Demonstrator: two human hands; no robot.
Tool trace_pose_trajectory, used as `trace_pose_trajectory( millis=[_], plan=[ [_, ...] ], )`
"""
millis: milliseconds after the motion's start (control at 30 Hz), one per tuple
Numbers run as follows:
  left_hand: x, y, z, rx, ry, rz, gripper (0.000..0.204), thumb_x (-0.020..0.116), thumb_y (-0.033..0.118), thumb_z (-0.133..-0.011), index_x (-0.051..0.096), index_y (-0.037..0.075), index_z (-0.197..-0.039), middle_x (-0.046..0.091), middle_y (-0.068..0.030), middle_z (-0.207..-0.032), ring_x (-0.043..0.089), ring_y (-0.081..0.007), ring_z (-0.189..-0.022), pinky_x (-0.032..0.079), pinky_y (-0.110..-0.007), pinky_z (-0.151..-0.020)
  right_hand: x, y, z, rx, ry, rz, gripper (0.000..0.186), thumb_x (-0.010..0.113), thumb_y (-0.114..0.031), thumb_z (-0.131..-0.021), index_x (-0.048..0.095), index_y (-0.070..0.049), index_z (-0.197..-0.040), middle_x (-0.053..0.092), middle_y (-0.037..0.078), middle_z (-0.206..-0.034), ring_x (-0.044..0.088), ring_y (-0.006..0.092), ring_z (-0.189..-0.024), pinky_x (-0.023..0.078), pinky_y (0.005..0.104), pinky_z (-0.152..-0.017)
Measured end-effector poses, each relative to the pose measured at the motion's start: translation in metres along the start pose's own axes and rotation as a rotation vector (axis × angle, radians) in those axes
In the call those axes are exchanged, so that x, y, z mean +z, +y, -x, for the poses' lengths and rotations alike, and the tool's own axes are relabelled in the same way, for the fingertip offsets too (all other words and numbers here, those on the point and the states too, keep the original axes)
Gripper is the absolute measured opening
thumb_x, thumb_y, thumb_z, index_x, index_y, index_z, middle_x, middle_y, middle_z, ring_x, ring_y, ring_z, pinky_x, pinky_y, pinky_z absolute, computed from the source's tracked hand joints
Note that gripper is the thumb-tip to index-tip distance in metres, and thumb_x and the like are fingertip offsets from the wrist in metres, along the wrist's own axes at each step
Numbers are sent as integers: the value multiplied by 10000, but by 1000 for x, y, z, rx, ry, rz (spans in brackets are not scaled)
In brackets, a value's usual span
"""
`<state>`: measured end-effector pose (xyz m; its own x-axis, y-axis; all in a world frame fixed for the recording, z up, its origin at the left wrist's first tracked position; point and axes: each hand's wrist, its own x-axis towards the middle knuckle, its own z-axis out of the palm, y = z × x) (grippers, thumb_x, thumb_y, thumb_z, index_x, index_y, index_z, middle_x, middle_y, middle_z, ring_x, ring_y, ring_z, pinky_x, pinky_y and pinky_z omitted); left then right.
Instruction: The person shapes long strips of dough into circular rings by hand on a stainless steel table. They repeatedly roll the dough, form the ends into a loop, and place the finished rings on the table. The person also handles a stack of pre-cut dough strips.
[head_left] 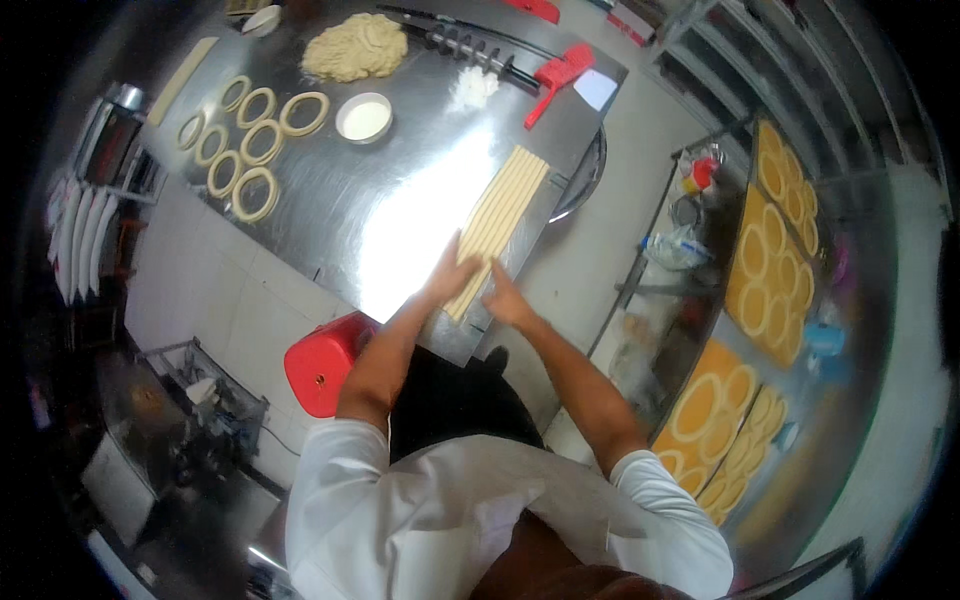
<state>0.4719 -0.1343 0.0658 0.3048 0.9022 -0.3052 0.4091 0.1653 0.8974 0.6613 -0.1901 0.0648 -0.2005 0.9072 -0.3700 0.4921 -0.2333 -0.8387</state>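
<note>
Several long, pale dough strips (509,194) lie side by side along the right edge of the metal table. My left hand (450,276) rests on the near part of the strips from their left side, its fingers and thumb spread. At their right side is my right hand (506,302), its fingers apart and touching or nearly touching the outermost strip. Between and below my hands the near ends of the strips (458,306) show. Neither hand visibly lifts a strip, though the undersides of the fingers are hidden.
On the metal table (300,220) are several dough rings (262,143), a bowl of white contents (364,118), a dough mass (356,47), a flour pile (474,88) and a red-handled roller cutter (560,72). A red stool (322,365) stands left; trays of rings (770,270) stand right.
</note>
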Motion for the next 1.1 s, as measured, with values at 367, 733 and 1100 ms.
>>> trace_pose_trajectory(
  millis=[367, 733, 1100],
  plan=[
    [30, 4, 97, -51, 238, -491, 1023, 828, 346, -823, 296, -102, -1573, 353, -331, -1598, 337, -450, -1499, 297, -498, -1247, -93, -92, -4, -131, -53, 663, 682, 659, -168, -904, 452, 76, -1506, 504, 308, -1523, 474, 450, -1425, 381, 476, -1210],
    [29, 13, 91, -93, 428, -442, 1080, 881, 374, -779, 309, -116, -1553, 521, -292, -1448, 479, -429, -1370, 350, -478, -1203, -82, -242, -225, -610, -341, 1299, 703, 709, -281, -905, 482, 32, -1492, 450, 253, -1590, 394, 397, -1498, 308, 502, -1244],
    [53, 57, 56, -663, 650, -170, 889, 768, 348, -942, 318, -46, -1601, 467, -281, -1580, 411, -411, -1493, 204, -556, -1279, 22, -260, -426, -752, -743, 1517, 780, 657, -490, -874, 526, -25, -1487, 423, 229, -1631, 367, 339, -1542, 200, 530, -1290]
  ],
)
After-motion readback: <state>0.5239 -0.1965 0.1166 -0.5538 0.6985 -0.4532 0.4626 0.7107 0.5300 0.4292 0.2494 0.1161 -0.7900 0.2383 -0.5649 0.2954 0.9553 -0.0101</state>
